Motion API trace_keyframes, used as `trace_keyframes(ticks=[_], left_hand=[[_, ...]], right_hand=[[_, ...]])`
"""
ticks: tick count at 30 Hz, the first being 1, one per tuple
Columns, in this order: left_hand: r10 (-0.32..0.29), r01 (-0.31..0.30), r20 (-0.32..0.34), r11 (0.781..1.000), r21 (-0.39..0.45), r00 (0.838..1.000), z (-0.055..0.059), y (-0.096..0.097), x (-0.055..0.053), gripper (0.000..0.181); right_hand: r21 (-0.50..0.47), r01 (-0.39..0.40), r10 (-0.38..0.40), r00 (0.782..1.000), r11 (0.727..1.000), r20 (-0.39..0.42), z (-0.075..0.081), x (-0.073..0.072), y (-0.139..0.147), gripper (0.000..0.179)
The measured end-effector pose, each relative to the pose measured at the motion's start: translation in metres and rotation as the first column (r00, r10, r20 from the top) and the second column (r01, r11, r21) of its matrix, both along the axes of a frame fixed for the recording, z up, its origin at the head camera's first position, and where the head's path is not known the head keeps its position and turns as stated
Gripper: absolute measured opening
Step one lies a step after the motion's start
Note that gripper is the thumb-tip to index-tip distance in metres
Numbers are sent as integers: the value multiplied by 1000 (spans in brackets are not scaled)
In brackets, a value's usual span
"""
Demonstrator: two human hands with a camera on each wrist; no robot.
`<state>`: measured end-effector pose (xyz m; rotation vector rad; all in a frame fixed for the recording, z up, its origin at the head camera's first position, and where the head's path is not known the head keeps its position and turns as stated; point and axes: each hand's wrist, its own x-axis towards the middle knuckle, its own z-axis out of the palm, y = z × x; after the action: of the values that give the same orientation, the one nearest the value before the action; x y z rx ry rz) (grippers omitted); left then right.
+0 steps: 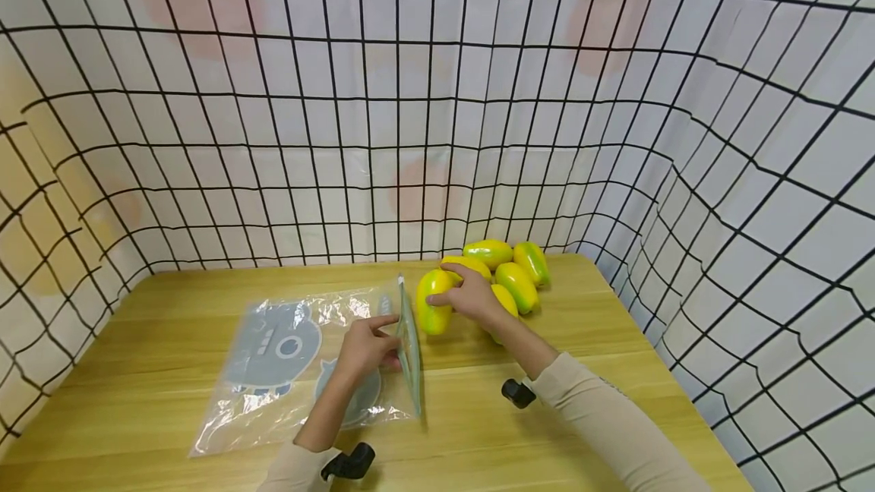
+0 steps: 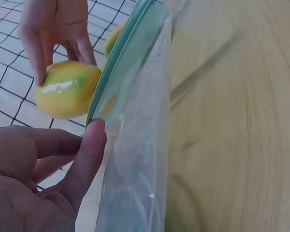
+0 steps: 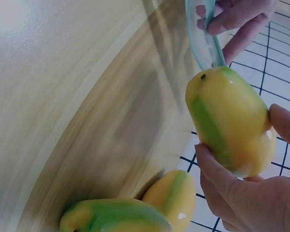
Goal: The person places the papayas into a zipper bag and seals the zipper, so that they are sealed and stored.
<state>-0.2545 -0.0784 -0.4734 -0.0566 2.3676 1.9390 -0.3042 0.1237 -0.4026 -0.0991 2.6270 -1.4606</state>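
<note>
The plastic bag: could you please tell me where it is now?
In the head view, the plastic bag lies left of centre on the table, its green edge pinched by the left hand just left of the mango in the right hand.

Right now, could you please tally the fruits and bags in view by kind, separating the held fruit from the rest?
Held fruit, in the right hand: 1
Other visible fruits, some partly hidden: 5
Plastic bag, pinched by the left hand: 1
Total: 7
</note>
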Motion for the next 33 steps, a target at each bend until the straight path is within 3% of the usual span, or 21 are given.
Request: trace_keyframes(ticks=[7,13,22,33], left_hand=[[-5,4,14,1000,23,1000,1,0,-3,47],[-5,-1,37,990,144,999,6,-1,-2,47],[-23,-19,110,930,367,994,16,-7,-3,46],[-93,0,164,872,490,982,21,-17,-8,51]], right_hand=[[-140,-22,33,996,990,80,1,3,1,75],[-196,-14,35,994,981,105,-1,4,3,72],[-223,-4,30,993,975,115,-3,8,4,75],[-177,8,15,992,984,128,-10,10,4,77]])
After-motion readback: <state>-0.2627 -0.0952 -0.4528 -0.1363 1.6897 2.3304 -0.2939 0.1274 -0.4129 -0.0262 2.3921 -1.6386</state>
